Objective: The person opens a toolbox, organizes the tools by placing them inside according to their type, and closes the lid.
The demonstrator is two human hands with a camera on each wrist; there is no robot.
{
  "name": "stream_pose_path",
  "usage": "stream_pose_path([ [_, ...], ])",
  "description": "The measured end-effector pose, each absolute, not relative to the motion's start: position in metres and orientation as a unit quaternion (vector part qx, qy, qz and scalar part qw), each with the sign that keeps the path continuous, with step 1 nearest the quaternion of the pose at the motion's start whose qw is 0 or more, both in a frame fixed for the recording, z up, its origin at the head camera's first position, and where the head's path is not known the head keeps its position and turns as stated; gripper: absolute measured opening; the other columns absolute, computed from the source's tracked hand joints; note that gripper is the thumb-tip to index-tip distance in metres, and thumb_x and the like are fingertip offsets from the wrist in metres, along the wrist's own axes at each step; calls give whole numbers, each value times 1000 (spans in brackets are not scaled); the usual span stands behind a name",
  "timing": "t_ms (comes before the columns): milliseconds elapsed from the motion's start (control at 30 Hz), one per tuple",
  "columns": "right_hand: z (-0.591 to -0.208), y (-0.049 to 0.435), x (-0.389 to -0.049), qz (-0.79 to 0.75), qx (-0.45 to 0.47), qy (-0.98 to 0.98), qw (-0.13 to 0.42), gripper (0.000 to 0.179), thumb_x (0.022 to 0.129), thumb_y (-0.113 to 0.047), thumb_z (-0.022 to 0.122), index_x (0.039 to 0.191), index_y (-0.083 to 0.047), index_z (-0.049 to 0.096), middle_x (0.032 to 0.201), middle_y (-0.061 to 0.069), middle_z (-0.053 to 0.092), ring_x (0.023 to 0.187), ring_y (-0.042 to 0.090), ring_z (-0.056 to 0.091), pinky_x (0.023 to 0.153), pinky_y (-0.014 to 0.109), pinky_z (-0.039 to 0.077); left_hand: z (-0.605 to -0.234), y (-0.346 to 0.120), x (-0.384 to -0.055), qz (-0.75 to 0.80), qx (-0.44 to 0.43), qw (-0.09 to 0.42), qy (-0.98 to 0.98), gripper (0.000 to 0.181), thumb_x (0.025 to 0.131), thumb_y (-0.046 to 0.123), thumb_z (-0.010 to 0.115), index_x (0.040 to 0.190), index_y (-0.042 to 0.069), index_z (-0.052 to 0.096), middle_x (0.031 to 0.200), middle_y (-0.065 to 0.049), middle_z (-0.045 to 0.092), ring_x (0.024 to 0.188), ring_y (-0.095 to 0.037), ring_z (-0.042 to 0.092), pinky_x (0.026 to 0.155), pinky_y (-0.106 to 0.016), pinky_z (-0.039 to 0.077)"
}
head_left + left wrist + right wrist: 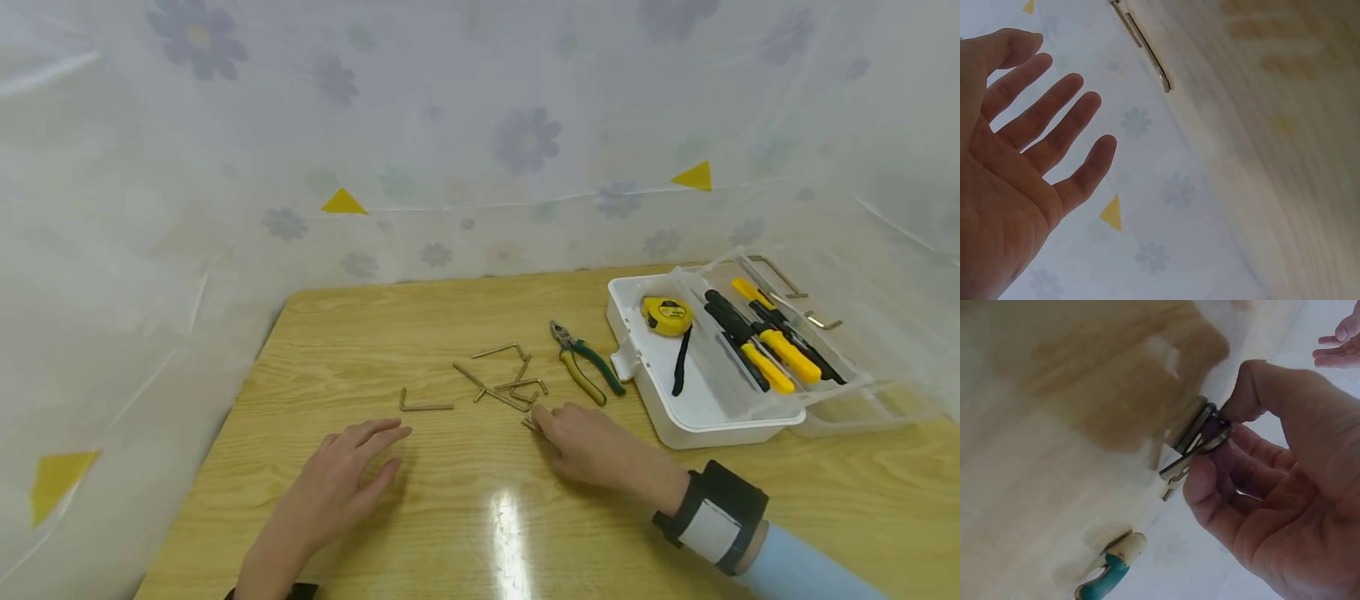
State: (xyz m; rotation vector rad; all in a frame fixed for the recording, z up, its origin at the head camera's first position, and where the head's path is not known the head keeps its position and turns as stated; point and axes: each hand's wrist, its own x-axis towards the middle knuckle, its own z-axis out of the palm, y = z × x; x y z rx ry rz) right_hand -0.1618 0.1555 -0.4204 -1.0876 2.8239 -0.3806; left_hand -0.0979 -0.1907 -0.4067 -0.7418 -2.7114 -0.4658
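Note:
My right hand [588, 446] is low over the table at the near side of a loose pile of L-shaped hex keys [489, 393]. Its thumb and fingers pinch a hex key [528, 424], whose end shows past the fingertips; in the right wrist view more metal ends [1175, 467] overlap there. My left hand [337, 479] hovers over the table with fingers spread and relaxed, holding nothing. A single hex key [426, 407] lies just beyond its fingertips.
Combination pliers [587, 367] with green and yellow handles lie right of the pile. Beside them stands a white toolbox [705, 435] holding a yellow tape measure [667, 317] and several screwdrivers [780, 354]. Its clear lid lies folded open with hex keys [780, 277] on it. Patterned plastic sheeting [450, 125] borders the table.

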Motion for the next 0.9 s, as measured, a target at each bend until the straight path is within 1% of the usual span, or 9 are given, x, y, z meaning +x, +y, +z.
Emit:
stream_pose_path([
  [67, -420, 156, -162, -133, -355, 925, 37, 30, 80, 0, 73, 104, -6, 56, 67, -3, 51, 58, 7, 42, 49, 20, 33, -406, -190, -98, -161, -258, 144, -942, 40, 92, 18, 77, 131, 18, 69, 131, -4, 70, 117, -25, 68, 88, -50, 57],
  [200, -414, 162, -163, -169, -339, 925, 24, 39, 84, 2, 69, 122, -2, 60, 66, -7, 47, 59, 5, 39, 54, 20, 35, -406, -190, -98, -162, -257, 143, -942, 39, 91, 18, 77, 130, 17, 69, 131, -5, 70, 117, -25, 68, 88, -51, 57],
  [267, -409, 165, -165, -187, -333, 924, 13, 45, 86, 3, 66, 131, 0, 60, 68, -7, 48, 61, 4, 40, 56, 20, 37, -406, -190, -98, -162, -257, 142, -942, 39, 91, 18, 77, 130, 17, 69, 130, -5, 70, 117, -25, 68, 87, -51, 57],
  [300, -406, 167, -166, -196, -331, 923, 7, 45, 87, 4, 66, 131, 1, 61, 70, -7, 50, 63, 4, 40, 57, 20, 37, -406, -190, -98, -163, -256, 140, -942, 39, 92, 18, 77, 130, 17, 69, 130, -5, 70, 117, -25, 68, 87, -51, 57],
  [467, -397, 177, -170, -214, -340, 915, -47, 28, 84, 8, 67, 112, 2, 70, 74, -3, 60, 65, 3, 44, 57, 19, 39, -406, -190, -98, -158, -257, 143, -943, 39, 92, 18, 77, 130, 17, 69, 130, -5, 70, 116, -25, 69, 87, -50, 57],
  [533, -396, 180, -171, -212, -339, 914, -65, 21, 83, 8, 68, 102, -1, 71, 73, -4, 62, 65, 3, 45, 57, 19, 41, -405, -191, -98, -157, -257, 146, -942, 39, 92, 18, 76, 130, 18, 69, 130, -4, 70, 115, -25, 69, 87, -50, 57],
  [600, -395, 183, -171, -211, -338, 914, -72, 17, 83, 7, 69, 96, -3, 70, 72, -4, 61, 64, 2, 45, 56, 18, 41, -405, -191, -98, -156, -257, 148, -942, 38, 92, 18, 76, 130, 17, 69, 130, -5, 70, 116, -25, 69, 88, -50, 57],
  [700, -395, 187, -172, -209, -336, 915, -82, 17, 82, 8, 69, 95, -4, 70, 72, -5, 62, 64, 1, 46, 55, 18, 42, -405, -192, -99, -159, -257, 148, -942, 38, 92, 18, 76, 130, 17, 69, 131, -5, 70, 117, -26, 68, 89, -52, 57],
  [900, -393, 194, -171, -223, -333, 909, -113, 25, 79, 11, 71, 102, 2, 75, 76, 3, 71, 64, 1, 53, 55, 18, 48, -405, -192, -99, -160, -261, 143, -941, 39, 92, 18, 75, 130, 17, 69, 131, -4, 70, 117, -25, 68, 89, -51, 57],
])
